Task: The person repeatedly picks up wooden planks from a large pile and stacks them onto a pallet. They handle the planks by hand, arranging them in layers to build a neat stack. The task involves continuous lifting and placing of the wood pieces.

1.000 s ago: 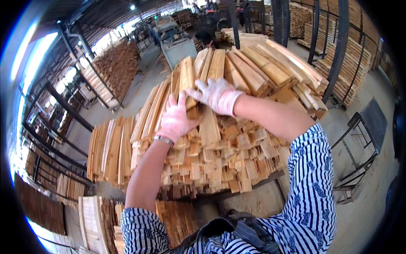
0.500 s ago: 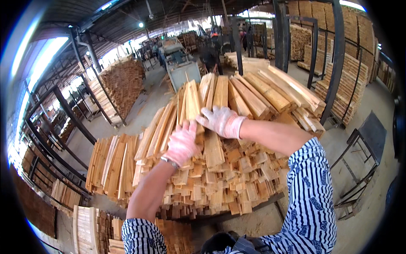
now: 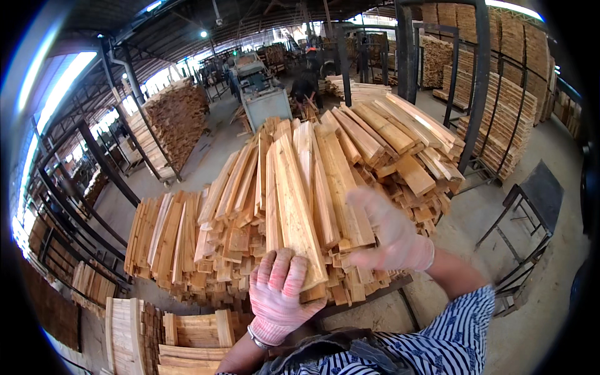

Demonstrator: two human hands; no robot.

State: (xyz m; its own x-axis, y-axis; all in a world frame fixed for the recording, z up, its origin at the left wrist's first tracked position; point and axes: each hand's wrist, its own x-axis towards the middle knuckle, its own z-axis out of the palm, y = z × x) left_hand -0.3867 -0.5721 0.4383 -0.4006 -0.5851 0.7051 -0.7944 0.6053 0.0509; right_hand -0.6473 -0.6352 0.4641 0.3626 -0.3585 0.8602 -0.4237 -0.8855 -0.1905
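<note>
A large heap of narrow wooden boards (image 3: 237, 187) lies fanned out in front of me, their sawn ends facing my body. My left hand (image 3: 281, 294), in a pink-stained knit glove, has its fingers over the near end of a long board (image 3: 292, 209), with the thumb at the end's lower edge. My right hand (image 3: 397, 234), gloved too and blurred by motion, hovers beside the near end of another board (image 3: 340, 187). Its thumb and fingers are spread, with nothing between them.
A black stand (image 3: 540, 194) is at the right. Tall stacks of boards (image 3: 169, 122) rise behind at left and right, among dark metal posts (image 3: 478, 87). A grey machine (image 3: 262, 94) stands beyond the heap, near a bent person (image 3: 306, 84). More timber (image 3: 197, 331) lies at lower left.
Both hands have drawn back toward me, the right also moving rightward off the boards and opening. Boards in the middle of the heap now reach nearer to me.
</note>
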